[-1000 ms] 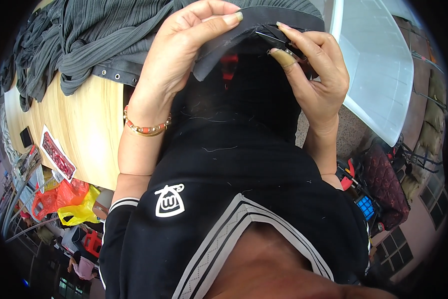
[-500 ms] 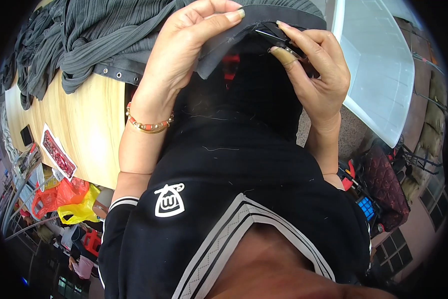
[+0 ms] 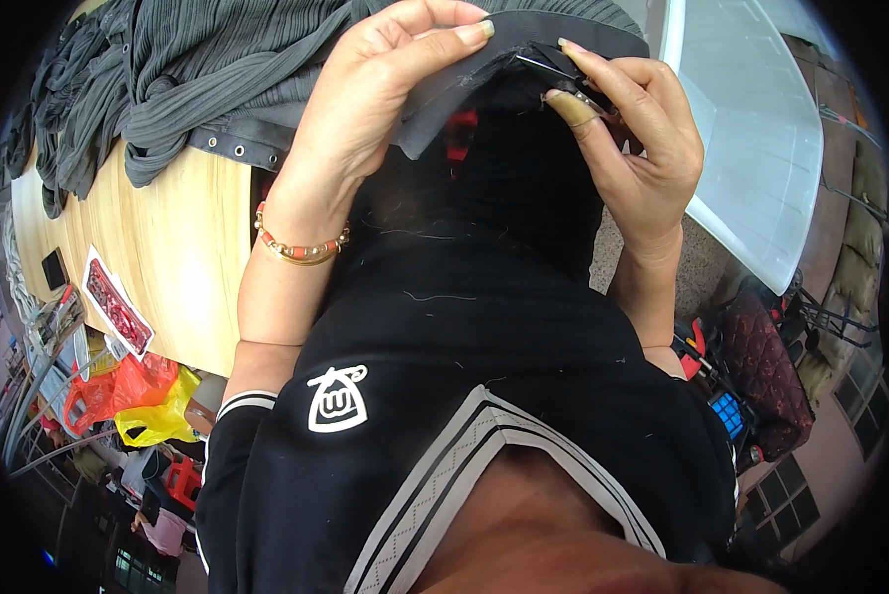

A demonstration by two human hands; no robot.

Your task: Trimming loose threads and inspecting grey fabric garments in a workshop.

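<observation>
Left hand (image 3: pixel 365 109) pinching ribbed grey fabric (image 3: pixel 217 69); right hand (image 3: pixel 633 148) gripping small black tool (image 3: pixel 553 67) — perhaps snips

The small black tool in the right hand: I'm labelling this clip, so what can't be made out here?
Head view only:
- Small black tool: the right hand covers most of it, so its kind is unclear.
- Grey fabric: the left hand hides the pinched edge, and the picture's top cuts it off.
- Wooden table: partly under grey garments.
</observation>
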